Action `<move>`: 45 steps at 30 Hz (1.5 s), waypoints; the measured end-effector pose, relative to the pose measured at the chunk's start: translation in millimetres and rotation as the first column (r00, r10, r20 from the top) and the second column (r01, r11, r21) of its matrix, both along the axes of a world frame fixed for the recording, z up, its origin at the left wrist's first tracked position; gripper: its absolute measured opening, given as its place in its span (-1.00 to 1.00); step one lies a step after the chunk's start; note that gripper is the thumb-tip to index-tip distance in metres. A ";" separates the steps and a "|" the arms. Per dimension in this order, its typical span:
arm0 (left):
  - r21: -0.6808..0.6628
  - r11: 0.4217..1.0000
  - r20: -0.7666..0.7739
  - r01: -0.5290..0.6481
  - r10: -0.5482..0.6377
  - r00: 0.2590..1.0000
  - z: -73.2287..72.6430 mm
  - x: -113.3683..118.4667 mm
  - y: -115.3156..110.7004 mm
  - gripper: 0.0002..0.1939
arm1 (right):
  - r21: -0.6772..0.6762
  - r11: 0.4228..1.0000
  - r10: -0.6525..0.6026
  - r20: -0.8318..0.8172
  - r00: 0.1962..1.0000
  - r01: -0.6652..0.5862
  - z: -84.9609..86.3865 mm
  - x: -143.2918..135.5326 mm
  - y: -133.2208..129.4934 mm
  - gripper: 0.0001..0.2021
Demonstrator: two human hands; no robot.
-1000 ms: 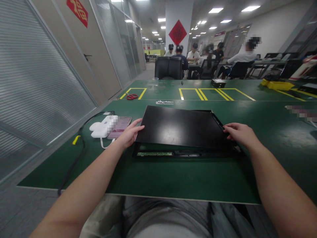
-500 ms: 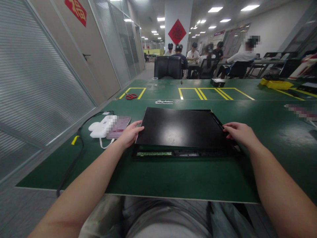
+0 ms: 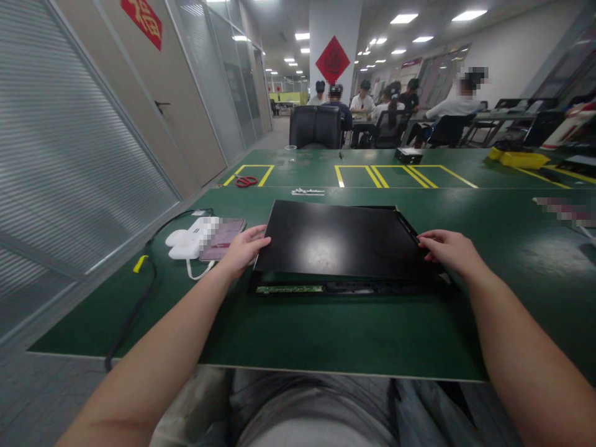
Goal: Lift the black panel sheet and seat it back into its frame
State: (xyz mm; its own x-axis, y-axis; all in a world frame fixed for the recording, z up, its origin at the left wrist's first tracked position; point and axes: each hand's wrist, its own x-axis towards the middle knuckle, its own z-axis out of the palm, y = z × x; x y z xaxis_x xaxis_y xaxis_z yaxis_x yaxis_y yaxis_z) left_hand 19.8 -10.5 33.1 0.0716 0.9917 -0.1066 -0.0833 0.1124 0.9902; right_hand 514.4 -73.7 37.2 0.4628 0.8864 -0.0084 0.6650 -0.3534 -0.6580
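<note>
A thin, glossy black screen panel (image 3: 339, 239) lies tilted over a black monitor frame (image 3: 386, 288), its near edge raised so a gap shows between them. Inside the frame's near strip sits a narrow green circuit board (image 3: 289, 289). My left hand (image 3: 246, 247) grips the panel's left edge, thumb on top and fingers partly hidden behind it. At the right edge, my right hand (image 3: 444, 249) has its fingers pinched together on the panel, close to the frame's right side; the exact contact is partly hidden.
On the green table (image 3: 344, 338), a white charging device (image 3: 190, 239), a phone (image 3: 226, 239) and a black cable (image 3: 148, 292) lie left. Beyond the panel are white scraps (image 3: 307, 192), red-handled scissors (image 3: 246, 181) and a black box (image 3: 408, 155). People sit at a farther table.
</note>
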 end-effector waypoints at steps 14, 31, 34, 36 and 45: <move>0.214 0.977 -0.472 0.021 0.085 0.877 -24.0 -9.5 14.4 -0.49 | 0.031 0.999 -0.025 -0.187 0.982 0.031 5.2 -3.3 -1.1 -0.84; 0.275 0.957 -0.616 0.093 0.102 0.781 -18.9 -6.9 7.9 -0.61 | 0.054 0.998 -0.031 -0.235 0.972 0.045 4.1 -2.1 0.3 -0.90; 0.289 0.951 -0.641 0.109 0.108 0.760 -17.1 -4.5 6.1 -0.52 | 0.032 0.999 -0.025 -0.184 0.983 0.032 7.1 -4.9 -1.6 -0.90; 0.295 0.947 -0.641 0.128 0.097 0.762 -15.0 -4.4 4.2 -0.46 | -0.001 1.000 -0.030 -0.113 0.993 0.030 9.0 -6.9 -2.7 -0.88; 0.335 0.766 -0.789 0.549 -0.090 0.607 10.3 -9.4 -12.5 -0.39 | -0.046 0.999 0.026 0.077 0.997 -0.023 3.7 -2.7 -1.4 -0.78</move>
State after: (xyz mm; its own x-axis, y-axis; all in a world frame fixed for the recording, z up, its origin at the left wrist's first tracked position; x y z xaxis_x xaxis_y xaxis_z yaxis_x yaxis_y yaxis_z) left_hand 10.4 -23.0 43.3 0.5264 0.8210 0.2211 0.5800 -0.5369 0.6126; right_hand 511.7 -75.1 41.0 0.4416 0.8971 -0.0137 0.7224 -0.3646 -0.5875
